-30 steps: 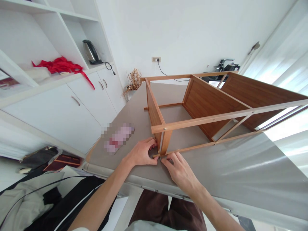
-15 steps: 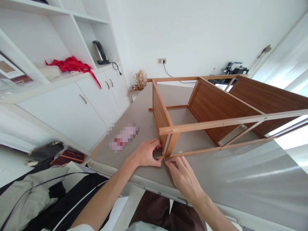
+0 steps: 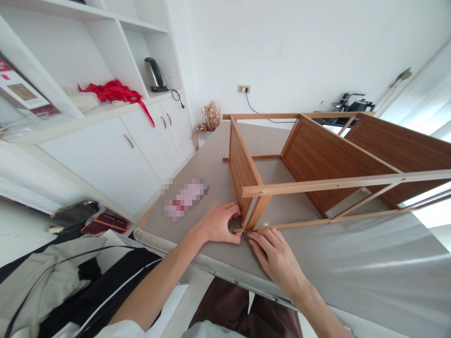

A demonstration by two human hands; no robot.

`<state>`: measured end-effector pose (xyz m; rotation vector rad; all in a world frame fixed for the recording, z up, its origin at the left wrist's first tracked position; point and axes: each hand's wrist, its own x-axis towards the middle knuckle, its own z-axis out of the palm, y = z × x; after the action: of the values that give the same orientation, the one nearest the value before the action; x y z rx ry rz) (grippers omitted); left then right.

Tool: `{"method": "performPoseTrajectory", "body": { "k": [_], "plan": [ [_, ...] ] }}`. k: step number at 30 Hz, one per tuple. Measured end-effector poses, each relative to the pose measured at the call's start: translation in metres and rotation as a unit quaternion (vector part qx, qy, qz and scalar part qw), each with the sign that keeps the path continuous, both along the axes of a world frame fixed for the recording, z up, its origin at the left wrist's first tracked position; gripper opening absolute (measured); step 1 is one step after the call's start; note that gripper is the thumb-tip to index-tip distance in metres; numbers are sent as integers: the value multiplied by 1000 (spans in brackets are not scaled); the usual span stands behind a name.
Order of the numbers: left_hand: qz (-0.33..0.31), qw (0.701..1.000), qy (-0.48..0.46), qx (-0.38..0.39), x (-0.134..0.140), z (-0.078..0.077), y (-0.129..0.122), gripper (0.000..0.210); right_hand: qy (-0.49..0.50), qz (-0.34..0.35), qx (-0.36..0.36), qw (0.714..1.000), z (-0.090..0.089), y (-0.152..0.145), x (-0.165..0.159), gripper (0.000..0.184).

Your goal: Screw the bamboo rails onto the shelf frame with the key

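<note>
A brown wooden shelf unit (image 3: pixel 257 180) lies on its side on the grey table (image 3: pixel 352 253). My left hand (image 3: pixel 220 224) curves around its near lower corner. The fingers rest against the end panel, and the thumb is at the tip of the lower rail (image 3: pixel 292 225). Just right of that corner, my right hand (image 3: pixel 276 251) is closed, with bent fingers along the rail. At its fingertips shows a small metallic piece (image 3: pixel 245 235), too small to name.
A pixelated pink item (image 3: pixel 186 199) lies on the table to the left. White cabinets (image 3: pixel 102 159) with a kettle (image 3: pixel 155 75) and red ribbon (image 3: pixel 112 91) stand along the left. Dried plants (image 3: pixel 210 117) are beyond the table. Clothes (image 3: pixel 52 286) lie at lower left.
The whole view has shifted slightly, so the scene sits further right. The fingers of my right hand have turned a little at the corner; my left hand keeps its place.
</note>
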<state>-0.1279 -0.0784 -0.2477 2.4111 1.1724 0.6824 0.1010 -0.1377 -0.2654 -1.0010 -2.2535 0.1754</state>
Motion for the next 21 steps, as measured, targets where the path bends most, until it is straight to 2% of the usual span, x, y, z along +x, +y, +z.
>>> {"method": "performPoseTrajectory", "body": {
  "k": [7,21],
  "plan": [
    [-3,1000,-3,-2,-1,-1,0,37,-8,18,28,999,3,0,-1,16],
    [-4,1000,8,10,-1,1,0,36,-23,-4,35,999,3,-3,-5,14]
  ]
}}
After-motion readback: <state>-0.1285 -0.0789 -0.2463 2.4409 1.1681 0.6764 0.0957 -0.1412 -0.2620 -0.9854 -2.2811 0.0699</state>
